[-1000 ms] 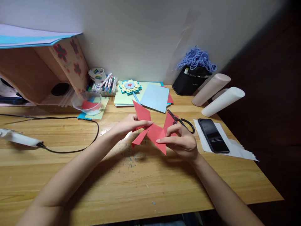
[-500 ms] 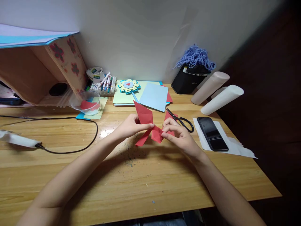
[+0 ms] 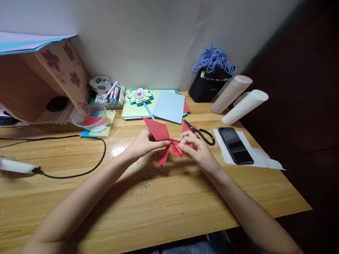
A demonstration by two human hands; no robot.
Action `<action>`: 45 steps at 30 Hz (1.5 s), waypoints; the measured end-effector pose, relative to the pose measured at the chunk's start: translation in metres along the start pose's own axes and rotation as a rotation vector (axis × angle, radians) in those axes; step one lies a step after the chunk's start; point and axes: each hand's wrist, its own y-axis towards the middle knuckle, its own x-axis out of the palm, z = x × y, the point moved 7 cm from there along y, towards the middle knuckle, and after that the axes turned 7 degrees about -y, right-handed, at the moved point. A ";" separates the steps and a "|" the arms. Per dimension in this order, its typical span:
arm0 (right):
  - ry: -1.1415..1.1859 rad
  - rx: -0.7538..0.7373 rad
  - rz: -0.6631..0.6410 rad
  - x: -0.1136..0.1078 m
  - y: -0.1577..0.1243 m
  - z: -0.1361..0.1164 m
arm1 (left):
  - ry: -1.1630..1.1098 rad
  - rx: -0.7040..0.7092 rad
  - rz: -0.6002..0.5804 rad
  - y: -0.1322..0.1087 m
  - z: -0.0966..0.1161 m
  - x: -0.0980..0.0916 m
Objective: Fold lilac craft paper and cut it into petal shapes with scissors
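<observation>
A folded red paper, bow-like with wings and tails, is held above the desk between both hands. My left hand pinches it near its middle, thumb in front and the other fingers behind the left wing. On the right part, my right hand grips a fold between thumb and fingers. One tail hangs below the centre. Just behind my right hand lie black-handled scissors, partly over another piece of red paper.
Behind the hands are coloured paper sheets with a paper flower. A clear bowl, markers and a cardboard box stand left. Right are a phone, two bottles and a black holder. A cable loops left.
The view has shifted a little, so the desk items sit slightly further left. The red paper's left wing has tilted outward and its lower tail hangs more steeply. Both hands keep their hold.
</observation>
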 end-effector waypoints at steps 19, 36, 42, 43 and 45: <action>-0.080 -0.027 0.126 -0.001 -0.002 0.003 | 0.199 0.114 0.173 -0.004 0.011 -0.007; 0.045 -0.092 0.129 -0.009 0.004 0.007 | 0.007 -0.021 0.125 -0.002 0.003 -0.002; 0.300 0.068 0.043 0.002 0.008 0.026 | -0.098 -0.065 0.181 0.004 -0.016 -0.013; 0.328 0.122 0.049 0.004 0.009 0.031 | -0.081 -0.064 0.180 0.005 -0.018 -0.013; 0.357 0.219 0.012 0.014 0.010 0.038 | -0.050 -0.057 0.160 0.005 -0.019 -0.012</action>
